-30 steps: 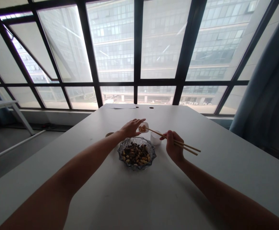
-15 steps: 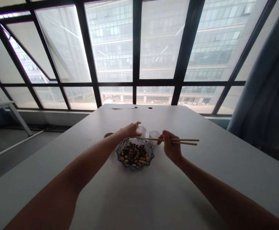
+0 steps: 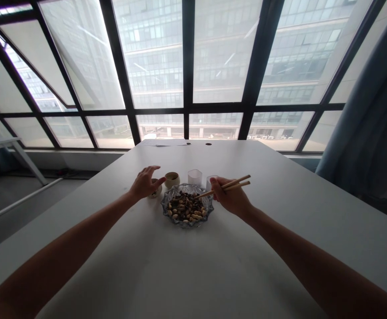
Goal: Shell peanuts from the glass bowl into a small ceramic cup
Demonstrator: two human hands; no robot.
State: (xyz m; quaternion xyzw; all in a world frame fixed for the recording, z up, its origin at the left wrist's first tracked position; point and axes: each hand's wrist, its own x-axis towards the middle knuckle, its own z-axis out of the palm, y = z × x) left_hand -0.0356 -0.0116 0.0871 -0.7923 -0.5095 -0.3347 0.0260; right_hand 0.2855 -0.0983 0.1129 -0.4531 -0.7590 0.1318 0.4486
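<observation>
My right hand (image 3: 229, 195) grips a pair of chopsticks (image 3: 236, 183), their tips over the right side of a scalloped glass bowl (image 3: 186, 224). Mixed nuts and dark seeds (image 3: 185, 207) fill that bowl. My left hand (image 3: 146, 181) is open, fingers spread, beside a small cream cup (image 3: 155, 190) with a dark mark, partly covering it. Whether it touches the cup I cannot tell. Behind the bowl stand a second cream cup (image 3: 172, 179) and a translucent plastic cup (image 3: 195, 177). Another translucent cup (image 3: 210, 182) is partly hidden by my right hand.
Everything stands on a long white table (image 3: 186, 274). Papers (image 3: 162, 143) and two dark round holes lie at its far end, before large windows. A blue curtain (image 3: 362, 110) hangs at the right; another white table (image 3: 0, 144) is at the left.
My left hand has moved left from the translucent cup to the cream cups, uncovering them. My right hand has shifted slightly left and tilted the chopsticks, bringing their tips down to the bowl's contents.
</observation>
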